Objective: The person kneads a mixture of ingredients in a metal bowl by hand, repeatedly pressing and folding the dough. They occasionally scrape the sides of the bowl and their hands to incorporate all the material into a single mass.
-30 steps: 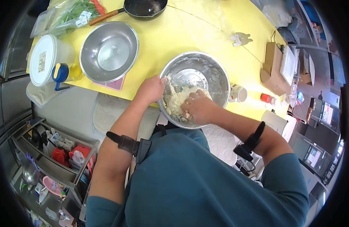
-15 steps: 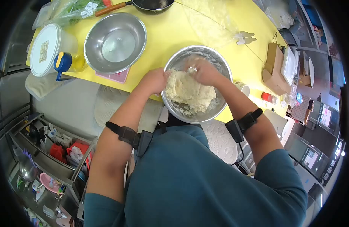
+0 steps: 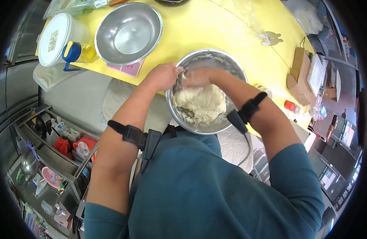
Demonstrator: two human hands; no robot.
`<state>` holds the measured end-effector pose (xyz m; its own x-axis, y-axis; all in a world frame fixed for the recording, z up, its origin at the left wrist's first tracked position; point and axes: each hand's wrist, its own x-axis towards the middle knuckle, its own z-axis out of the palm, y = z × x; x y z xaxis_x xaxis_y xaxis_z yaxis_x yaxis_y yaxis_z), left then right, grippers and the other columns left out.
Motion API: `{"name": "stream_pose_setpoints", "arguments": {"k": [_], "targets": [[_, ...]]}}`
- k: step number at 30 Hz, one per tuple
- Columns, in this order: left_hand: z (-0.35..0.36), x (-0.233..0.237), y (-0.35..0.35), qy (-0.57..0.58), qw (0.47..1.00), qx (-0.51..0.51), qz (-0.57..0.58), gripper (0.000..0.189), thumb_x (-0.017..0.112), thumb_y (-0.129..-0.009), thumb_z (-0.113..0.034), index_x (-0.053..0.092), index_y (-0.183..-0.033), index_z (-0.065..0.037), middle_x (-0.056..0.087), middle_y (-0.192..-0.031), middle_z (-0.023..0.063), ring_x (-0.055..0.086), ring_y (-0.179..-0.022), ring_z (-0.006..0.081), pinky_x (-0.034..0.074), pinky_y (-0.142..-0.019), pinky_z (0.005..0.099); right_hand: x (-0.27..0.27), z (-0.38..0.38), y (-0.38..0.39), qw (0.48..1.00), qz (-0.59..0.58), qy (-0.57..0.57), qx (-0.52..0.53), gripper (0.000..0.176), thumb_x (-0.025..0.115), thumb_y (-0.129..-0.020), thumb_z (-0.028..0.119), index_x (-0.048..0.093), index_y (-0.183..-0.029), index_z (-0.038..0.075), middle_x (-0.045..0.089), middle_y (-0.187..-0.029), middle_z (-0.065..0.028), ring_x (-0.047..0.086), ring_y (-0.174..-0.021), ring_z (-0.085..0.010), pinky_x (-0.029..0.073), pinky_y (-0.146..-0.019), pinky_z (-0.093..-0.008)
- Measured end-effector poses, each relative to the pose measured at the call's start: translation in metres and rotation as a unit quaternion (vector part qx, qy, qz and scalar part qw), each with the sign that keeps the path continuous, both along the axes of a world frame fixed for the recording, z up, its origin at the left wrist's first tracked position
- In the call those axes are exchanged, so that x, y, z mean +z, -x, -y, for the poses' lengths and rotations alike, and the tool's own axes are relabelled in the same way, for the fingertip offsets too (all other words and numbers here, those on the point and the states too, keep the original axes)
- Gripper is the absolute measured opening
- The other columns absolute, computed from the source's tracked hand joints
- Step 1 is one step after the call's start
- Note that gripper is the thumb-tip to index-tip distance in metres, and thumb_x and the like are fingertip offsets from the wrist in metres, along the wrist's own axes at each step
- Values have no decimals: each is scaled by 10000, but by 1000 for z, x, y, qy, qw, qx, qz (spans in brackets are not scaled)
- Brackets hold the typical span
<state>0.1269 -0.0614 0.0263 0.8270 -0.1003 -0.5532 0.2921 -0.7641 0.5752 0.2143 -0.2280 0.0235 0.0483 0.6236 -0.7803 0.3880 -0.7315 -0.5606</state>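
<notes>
A large lump of pale, rough dough [image 3: 203, 104] lies in a steel mixing bowl [image 3: 236, 68] at the table's front edge. Flour and bits of dough smear the bowl's inner wall. My left hand [image 3: 166, 76] is closed on the left rim of this bowl, thumb on the rim. Inside the bowl, my right hand [image 3: 197, 77] is at the dough's upper left side; motion blur smears its fingers.
A second steel basin [image 3: 131, 38] stands to the left, partly over a pink board [image 3: 129, 68]. Near it are a white-lidded tub [image 3: 54, 40] and an oil jug [image 3: 82, 53]. On the right are a red-capped jar [image 3: 291, 106] and a cardboard box [image 3: 299, 81].
My right hand has moved left across the dough, toward my left hand. My left hand still holds the bowl's rim. The camera view has shifted slightly.
</notes>
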Motion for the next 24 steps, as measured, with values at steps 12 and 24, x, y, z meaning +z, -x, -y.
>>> {"name": "stream_pose_setpoints", "arguments": {"k": [12, 24], "targets": [[13, 8, 0, 46, 997, 46, -42, 464, 443, -1040, -374, 622, -988, 51, 680, -918, 275, 675, -854, 417, 516, -802, 491, 66, 113, 98, 942, 274, -29, 193, 283, 574, -855, 198, 679, -1109, 132, 671, -1118, -82, 550, -1174, -266, 365, -1025, -486], [9, 5, 0, 76, 994, 64, -34, 486, 424, -1046, -384, 625, -1056, 58, 696, -893, 232, 711, -751, 339, 567, -734, 449, 43, 61, 91, 970, 229, -13, 81, 375, 550, -887, 148, 662, -1244, 127, 583, -1325, -150, 472, -1321, -312, 356, -1110, -489]]}}
